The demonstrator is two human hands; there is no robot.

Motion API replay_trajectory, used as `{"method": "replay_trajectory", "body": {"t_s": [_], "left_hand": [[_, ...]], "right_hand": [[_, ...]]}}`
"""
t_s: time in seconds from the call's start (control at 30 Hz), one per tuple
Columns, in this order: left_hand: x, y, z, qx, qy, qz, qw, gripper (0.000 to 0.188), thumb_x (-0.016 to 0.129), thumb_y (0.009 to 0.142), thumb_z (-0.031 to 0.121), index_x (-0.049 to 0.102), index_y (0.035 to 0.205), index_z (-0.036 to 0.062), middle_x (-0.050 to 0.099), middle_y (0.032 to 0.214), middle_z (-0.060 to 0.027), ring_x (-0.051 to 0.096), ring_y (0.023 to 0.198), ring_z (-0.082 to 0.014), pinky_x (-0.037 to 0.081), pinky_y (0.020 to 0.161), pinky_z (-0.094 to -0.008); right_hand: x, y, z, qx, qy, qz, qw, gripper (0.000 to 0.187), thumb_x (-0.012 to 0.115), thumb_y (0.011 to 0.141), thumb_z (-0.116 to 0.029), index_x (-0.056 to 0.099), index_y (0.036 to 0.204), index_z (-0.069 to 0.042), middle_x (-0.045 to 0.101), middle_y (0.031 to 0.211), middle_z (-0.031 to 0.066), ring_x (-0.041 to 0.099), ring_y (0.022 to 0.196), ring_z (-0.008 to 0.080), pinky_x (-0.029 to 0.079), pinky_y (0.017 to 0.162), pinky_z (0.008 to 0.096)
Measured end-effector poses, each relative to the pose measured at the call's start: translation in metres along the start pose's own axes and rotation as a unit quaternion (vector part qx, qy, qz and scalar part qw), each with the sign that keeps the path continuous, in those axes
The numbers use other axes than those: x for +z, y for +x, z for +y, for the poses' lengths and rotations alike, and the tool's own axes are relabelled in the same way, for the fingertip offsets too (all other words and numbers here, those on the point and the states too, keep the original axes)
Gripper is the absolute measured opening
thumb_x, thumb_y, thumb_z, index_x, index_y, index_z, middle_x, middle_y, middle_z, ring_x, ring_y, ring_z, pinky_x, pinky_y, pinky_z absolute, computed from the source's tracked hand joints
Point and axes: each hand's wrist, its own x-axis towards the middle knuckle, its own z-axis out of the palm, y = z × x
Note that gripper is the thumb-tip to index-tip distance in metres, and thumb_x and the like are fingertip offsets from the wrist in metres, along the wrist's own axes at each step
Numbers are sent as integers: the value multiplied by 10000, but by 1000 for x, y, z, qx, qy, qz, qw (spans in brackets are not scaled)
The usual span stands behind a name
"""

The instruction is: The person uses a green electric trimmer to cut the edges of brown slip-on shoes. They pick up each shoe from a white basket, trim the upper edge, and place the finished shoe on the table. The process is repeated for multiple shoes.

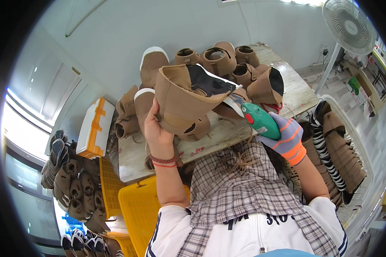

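My bare left hand (pixel 158 136) grips a brown shoe upper (pixel 182 100) by its lower left side and holds it above the table. The upper has a perforated inside and a black lining with a white edge. In my right hand (pixel 288 139), which wears a grey and orange striped glove, is a green pair of electric scissors (pixel 261 123) with a red button. Its metal head is against or very near the white edge at the upper's right end; I cannot tell whether they touch. A tuft of brown trimmings (pixel 242 162) lies on my checked apron (pixel 227 188).
Several brown uppers (pixel 218 60) stand on the worn wooden table (pixel 302 96) behind the held one. Right of me is a white crate (pixel 360 145) of stacked uppers; yellow crates (pixel 131 210) and more uppers are at left. A fan (pixel 349 28) stands far right.
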Motion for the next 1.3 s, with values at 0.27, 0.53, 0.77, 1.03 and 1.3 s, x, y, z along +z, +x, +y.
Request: {"method": "replay_trajectory", "body": {"t_s": [0.27, 0.53, 0.77, 1.03, 1.3], "left_hand": [[7, 10, 10, -86, -43, -25, 995, 296, 374, 965, 123, 543, 1144, -41, 616, 1117, -185, 603, 1039, -290, 494, 913, -443], [7, 22, 18, -108, -10, 32, 994, 254, 444, 942, 109, 543, 1131, -29, 622, 1098, -177, 616, 1001, -307, 513, 872, -455], [12, 24, 17, -133, -27, 19, 991, 264, 452, 944, 122, 536, 1142, -33, 613, 1115, -183, 611, 1009, -315, 509, 875, -453], [15, 19, 7, -92, -37, -25, 995, 277, 438, 954, 144, 542, 1160, -8, 614, 1134, -164, 608, 1025, -297, 510, 880, -448], [28, -4, -13, 63, 93, -83, 990, 314, 480, 933, 85, 481, 1234, -3, 534, 1249, -141, 528, 1142, -278, 455, 960, -444]], "right_hand": [[2, -3, 16, -7, -40, -23, 999, 670, 821, 589, -423, 589, 1078, -27, 623, 733, 77, 584, 578, 260, 467, 542, 341], [3, 5, 13, -55, -30, -29, 998, 683, 822, 579, -439, 593, 1075, -29, 591, 675, 73, 574, 564, 244, 460, 538, 334], [5, 16, 1, -62, -14, -22, 998, 704, 815, 577, -464, 591, 1089, -36, 582, 649, 63, 570, 553, 232, 458, 539, 331], [7, 28, -18, -49, 24, -5, 998, 687, 810, 597, -450, 589, 1102, -41, 598, 656, 74, 572, 536, 237, 447, 510, 330], [11, 42, -36, -12, 114, 0, 993, 609, 815, 619, -365, 598, 1087, -42, 649, 745, 107, 615, 589, 263, 485, 540, 329]]}}
